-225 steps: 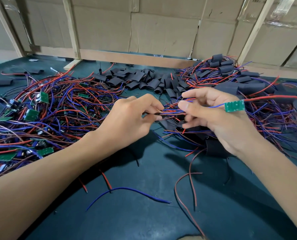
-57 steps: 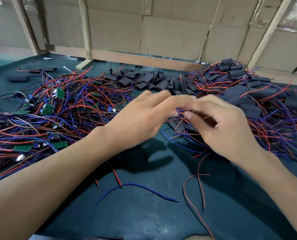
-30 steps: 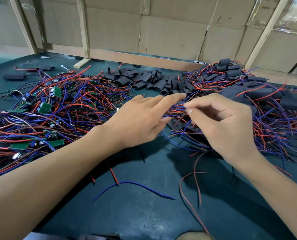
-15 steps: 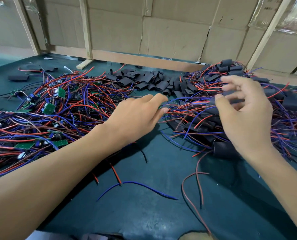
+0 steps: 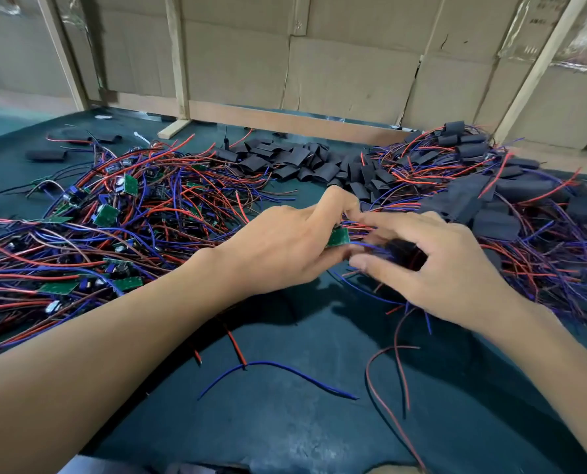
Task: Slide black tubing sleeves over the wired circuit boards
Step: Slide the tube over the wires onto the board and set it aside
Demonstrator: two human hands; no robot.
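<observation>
L hand (image 5: 285,244): fingers curled, pinching a small green circuit board (image 5: 338,237) btwn thumb and forefinger; index bent up over the top, knuckle high. Board sticks out twd the R hand, its red/blue wires (image 5: 357,227) running off to the right.
R hand (image 5: 446,265): half closed, thumb low and fwd, fingers arched over a black tubing sleeve (image 5: 403,251) held in the curl. Fingertips (image 5: 371,218) blurred, touching the board's wires just beside the L index.
Board vs sleeve: just beside each other, board edge near the sleeve's mouth; can't tell if wires are already inside the sleeve, it's mostly hidden by fingers.
Hands' spot: both above the dark green table (image 5: 302,422), centre, at the near edge of the wire piles.
Unsleeved pile (image 5: 114,220): left of L hand, tangle of red/blue wires w/ bare green boards showing.
Loose sleeves (image 5: 295,162): flat black pieces heaped at back centre of table, beyond the hands.
Sleeved pile (image 5: 511,200): right and back, black-covered units mixed w/ red/blue wires, reaching under the R hand's far side.
Stray wires: one blue wire (image 5: 278,374) lying in an arc near front centre; red wire (image 5: 388,388) curling to the front edge, right of it.
Backdrop: cardboard wall (image 5: 336,70) w/ wooden battens behind the table.
</observation>
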